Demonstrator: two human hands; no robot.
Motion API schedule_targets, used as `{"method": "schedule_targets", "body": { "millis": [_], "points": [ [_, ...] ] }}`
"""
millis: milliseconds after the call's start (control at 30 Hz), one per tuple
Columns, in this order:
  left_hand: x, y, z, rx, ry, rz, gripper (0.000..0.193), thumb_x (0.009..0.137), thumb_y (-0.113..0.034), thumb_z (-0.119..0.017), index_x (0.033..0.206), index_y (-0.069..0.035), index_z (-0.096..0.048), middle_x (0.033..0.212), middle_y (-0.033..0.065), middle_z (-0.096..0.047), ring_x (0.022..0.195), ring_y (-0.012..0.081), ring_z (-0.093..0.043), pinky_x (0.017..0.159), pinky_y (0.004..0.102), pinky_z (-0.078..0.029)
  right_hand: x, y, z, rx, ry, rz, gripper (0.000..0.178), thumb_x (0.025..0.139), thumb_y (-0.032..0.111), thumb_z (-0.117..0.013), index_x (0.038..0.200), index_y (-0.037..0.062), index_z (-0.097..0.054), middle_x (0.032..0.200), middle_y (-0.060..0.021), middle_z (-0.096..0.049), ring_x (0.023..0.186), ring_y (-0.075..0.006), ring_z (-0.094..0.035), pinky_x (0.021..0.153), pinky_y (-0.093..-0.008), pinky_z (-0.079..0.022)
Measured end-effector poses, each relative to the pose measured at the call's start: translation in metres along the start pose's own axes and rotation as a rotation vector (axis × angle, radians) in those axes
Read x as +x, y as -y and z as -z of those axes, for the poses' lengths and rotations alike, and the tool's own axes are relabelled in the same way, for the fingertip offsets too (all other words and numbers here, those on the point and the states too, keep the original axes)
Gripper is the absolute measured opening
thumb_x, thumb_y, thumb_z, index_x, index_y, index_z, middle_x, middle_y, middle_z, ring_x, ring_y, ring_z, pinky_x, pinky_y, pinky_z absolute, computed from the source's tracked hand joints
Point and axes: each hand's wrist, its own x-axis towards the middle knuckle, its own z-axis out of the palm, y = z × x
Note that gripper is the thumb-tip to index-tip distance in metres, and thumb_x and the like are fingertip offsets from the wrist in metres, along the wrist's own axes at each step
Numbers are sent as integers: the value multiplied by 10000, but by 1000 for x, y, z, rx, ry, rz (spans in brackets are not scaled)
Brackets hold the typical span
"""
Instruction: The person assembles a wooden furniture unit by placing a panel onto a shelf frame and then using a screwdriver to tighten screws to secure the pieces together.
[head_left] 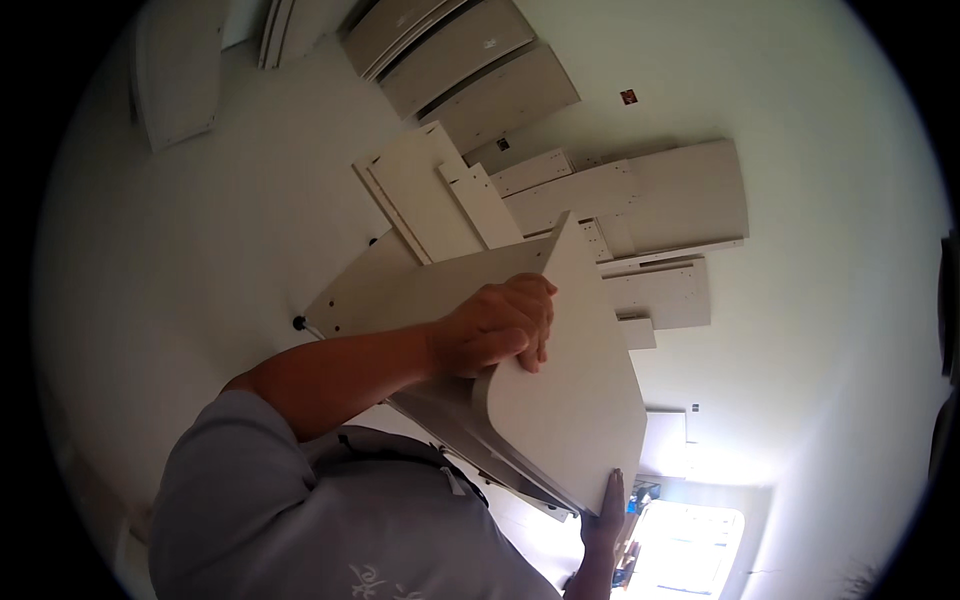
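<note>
One pale panel (575,390), left hand (500,320) clasping edge, right hand (606,508) touching it, grip unclear, white print (368,580) on shirt (400,510)

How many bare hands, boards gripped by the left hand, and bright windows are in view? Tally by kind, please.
Bare hands: 2 (left hand, right hand)
Gripped pale board with a rounded corner: 1
Bright window: 1
Total: 4

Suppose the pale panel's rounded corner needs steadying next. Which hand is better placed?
Probably the left hand: its fingers curl over the panel close to that corner, while the right hand touches the panel farther away.
</note>
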Motion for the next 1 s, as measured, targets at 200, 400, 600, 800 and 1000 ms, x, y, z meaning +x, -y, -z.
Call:
{"method": "schedule_targets", "body": {
  "millis": [200, 400, 600, 800, 1000],
  "points": [
    [9, -9, 7, 90, 126, 93, 514, 1005, -329, -388, 717, -101, -747, 817, 50, -735, 901, 224, -626, 1113, 456, -331, 0, -2, -12, 25, -170, -6, 585, 773, 69, -667, 1352, 21, -592, 1378, -231, -601, 1303, -437, -551, 1109, -511, -441],
    [82, -64, 6, 345, 490, 803, 716, 1026, -632, -374, 915, -45, -769, 967, 106, -739, 994, 298, -647, 1062, 408, -409, 4, -5, 3, 75, -286, -53, 566, 658, 8, -764, 1214, 66, -678, 1302, -145, -670, 1259, -344, -609, 1057, -479, -478],
    [130, -101, -134, 858, 1094, 599, 835, 942, -748, -413, 1368, -56, -603, 1432, 168, -567, 1372, 307, -498, 1136, 416, -397, -24, -11, -3, 356, -599, 159, 405, 689, 20, -775, 1080, 96, -699, 1181, -89, -708, 1178, -316, -650, 988, -465, -492],
    [115, -53, -242, 1113, 1104, 694, 814, 989, -685, -404, 1563, -110, -361, 1650, 145, -271, 1540, 295, -211, 1246, 416, -202, -150, -29, -85, 739, -456, -81, 180, 797, 60, -748, 973, 66, -713, 1036, -104, -722, 1015, -325, -686, 881, -424, -554],
    [78, -22, -238, 1301, 1379, 794, 734, 1038, -509, -418, 1622, -121, -203, 1686, 146, -168, 1568, 307, -99, 1260, 412, -76, -333, 26, -278, 1044, 158, -627, 225, 845, 191, -746, 1052, 103, -726, 1091, -105, -719, 1020, -333, -677, 896, -439, -540]
  ]
}}
